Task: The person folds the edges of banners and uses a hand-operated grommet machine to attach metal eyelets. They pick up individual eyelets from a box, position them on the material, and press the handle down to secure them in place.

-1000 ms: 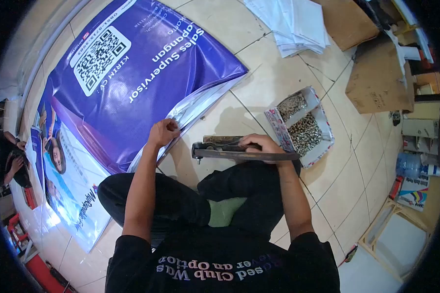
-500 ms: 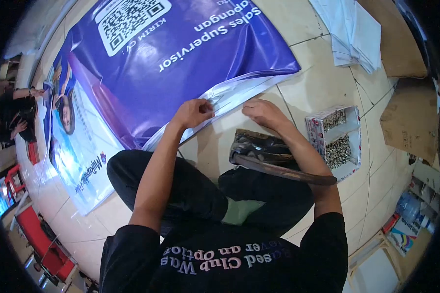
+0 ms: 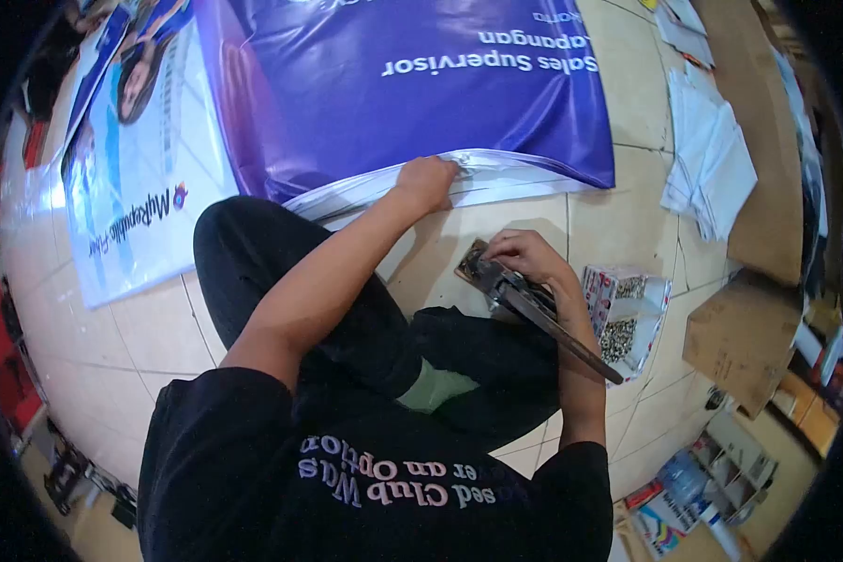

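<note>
My left hand (image 3: 428, 183) is closed on the white lower edge of a purple printed banner (image 3: 347, 103), its thumb under the folded hem. Closer to my body, a dark metal eyelet press (image 3: 510, 284) with a long curved lever stands on the floor by my knees. My right hand (image 3: 526, 255) is at the front end of this press, with fingers bent and pinched together. Anything between those fingertips is too small to make out. Beside my right forearm is a divided box (image 3: 648, 328) of small metal eyelets.
Folded white sheets (image 3: 707, 159) lie on the tiles at the upper right. Cardboard (image 3: 745, 337) lies beyond the box. A second white printed panel (image 3: 150, 225) spreads to the left. Bottles and papers (image 3: 684, 492) are at the lower right.
My view has turned, shifting the scene. My left hand has taken hold of the banner's edge. My right hand has moved from near the banner back to the eyelet press.
</note>
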Available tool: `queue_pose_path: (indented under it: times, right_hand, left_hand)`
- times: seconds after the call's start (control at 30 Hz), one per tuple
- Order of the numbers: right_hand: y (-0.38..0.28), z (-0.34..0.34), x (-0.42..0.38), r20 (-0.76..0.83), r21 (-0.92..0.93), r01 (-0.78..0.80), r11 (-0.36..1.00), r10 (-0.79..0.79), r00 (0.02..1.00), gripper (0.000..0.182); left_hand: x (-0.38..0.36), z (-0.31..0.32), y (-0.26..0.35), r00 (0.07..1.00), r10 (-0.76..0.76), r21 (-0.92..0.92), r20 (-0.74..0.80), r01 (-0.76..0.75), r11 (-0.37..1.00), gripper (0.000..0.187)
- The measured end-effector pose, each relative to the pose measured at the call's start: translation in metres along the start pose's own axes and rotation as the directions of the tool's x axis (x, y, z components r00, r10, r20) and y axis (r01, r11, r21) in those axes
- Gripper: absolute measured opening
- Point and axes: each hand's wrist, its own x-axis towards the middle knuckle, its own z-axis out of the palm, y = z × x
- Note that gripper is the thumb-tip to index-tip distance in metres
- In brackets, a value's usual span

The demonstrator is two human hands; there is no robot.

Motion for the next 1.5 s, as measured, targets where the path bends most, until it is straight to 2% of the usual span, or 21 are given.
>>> queue_pose_path:
  times: [0.03,0.07,0.2,0.3,0.5,0.57,0.6,0.67,0.7,0.77,0.8,0.83,0.87,0.9,0.93,1.0,1.17,1.23,1.33,1.43,1.5]
  right_hand:
    - [-0.003,-0.001,0.001,0.039,-0.072,0.074,0.995,-0.071,0.997,0.018]
    - [-0.005,0.0,0.002,0.061,-0.026,-0.042,0.999,0.044,0.997,0.017]
    - [-0.004,0.001,0.004,0.04,-0.03,-0.013,0.999,0.015,0.999,0.017]
    - [-0.003,0.003,-0.002,0.013,0.045,-0.137,0.99,0.136,0.991,0.019]
    - [-0.01,0.006,-0.013,0.039,-0.006,-0.009,1.0,0.009,0.999,0.027]
    - [-0.013,0.003,-0.019,0.031,0.199,-0.15,0.968,0.147,0.989,0.047]
    - [-0.016,-0.003,-0.027,0.026,0.191,-0.152,0.97,0.15,0.988,0.047]
    - [-0.027,-0.01,-0.055,0.044,0.754,-0.206,0.624,0.265,0.963,0.065]
    - [-0.034,-0.004,-0.07,0.041,0.749,-0.207,0.629,0.268,0.963,0.065]
    - [-0.048,0.014,-0.099,-0.155,0.774,0.091,0.627,0.049,0.987,0.072]
    - [-0.069,0.022,-0.098,-0.115,0.688,-0.216,0.693,0.398,0.91,0.07]
    - [-0.082,0.031,-0.093,-0.137,0.689,-0.204,0.696,0.401,0.906,0.07]
    - [-0.091,0.037,-0.085,-0.289,0.333,-0.152,0.931,0.254,0.923,0.063]
    - [-0.097,0.042,-0.08,-0.367,-0.091,-0.107,0.99,0.066,0.928,0.057]
    - [-0.1,0.044,-0.078,-0.396,-0.093,-0.118,0.989,0.072,0.915,0.057]
    - [-0.103,0.047,-0.078,-0.408,-0.126,-0.351,0.928,0.274,0.871,0.039]
    - [-0.108,0.068,-0.077,-0.608,-0.049,-0.35,0.935,0.25,0.753,0.035]
    - [-0.103,0.075,-0.071,-0.691,0.115,-0.472,0.874,0.412,0.594,0.038]
    - [-0.042,0.084,-0.056,-0.816,0.114,-0.309,0.944,0.267,0.513,0.035]
    - [-0.064,0.084,-0.038,-0.853,0.141,-0.288,0.947,0.264,0.45,0.033]
    - [-0.087,0.084,-0.025,-0.888,0.064,-0.308,0.949,0.195,0.416,0.032]
  left_hand:
    - [0.003,0.003,-0.002,1.0,-0.021,-0.016,0.001,0.021,1.0,0.031]
    - [0.004,0.002,-0.001,0.999,-0.03,-0.006,0.02,0.03,1.0,0.031]
    - [0.007,0.001,0.0,0.999,-0.027,0.01,0.039,0.026,1.0,0.032]
    - [0.009,0.004,0.003,0.999,-0.042,-0.004,0.027,0.042,0.999,0.032]
    - [0.006,0.002,0.004,0.997,-0.071,-0.023,0.016,0.071,0.997,0.036]
    - [0.004,0.002,0.006,0.998,-0.062,-0.032,0.013,0.062,0.998,0.037]
    - [0.001,0.003,0.006,0.999,-0.044,-0.026,0.006,0.044,0.999,0.038]
    - [-0.004,0.005,0.006,1.0,-0.024,-0.027,-0.006,0.023,0.999,0.04]
    - [-0.007,0.006,0.005,1.0,-0.003,0.001,-0.019,0.003,1.0,0.041]
    - [-0.012,0.002,0.004,0.999,0.035,0.034,-0.035,-0.034,0.999,0.042]
    - [-0.013,-0.001,0.002,0.998,0.063,0.021,-0.016,-0.062,0.998,0.035]
    - [-0.013,-0.005,0.0,0.995,0.095,0.008,0.006,-0.095,0.995,0.028]
    - [-0.006,-0.001,-0.006,0.994,0.098,-0.045,0.039,-0.096,0.994,0.031]
    - [-0.003,0.001,-0.009,0.994,0.111,-0.045,0.018,-0.11,0.993,0.028]
    - [-0.004,-0.003,-0.009,0.993,0.112,-0.037,0.04,-0.11,0.993,0.027]
    - [-0.004,-0.008,-0.011,0.989,0.137,-0.019,0.048,-0.137,0.99,0.026]
    - [0.001,0.008,-0.039,0.994,0.068,-0.272,-0.086,-0.089,0.958,0.023]
    - [-0.001,0.013,-0.043,0.99,0.066,-0.319,-0.128,-0.104,0.942,0.024]
    - [0.002,0.014,-0.046,0.984,0.074,-0.332,-0.164,-0.125,0.935,0.023]
    - [-0.014,0.0,-0.033,0.99,0.047,-0.325,-0.13,-0.087,0.942,0.022]
    - [-0.021,-0.004,-0.026,0.98,0.136,-0.254,-0.146,-0.17,0.952,0.021]
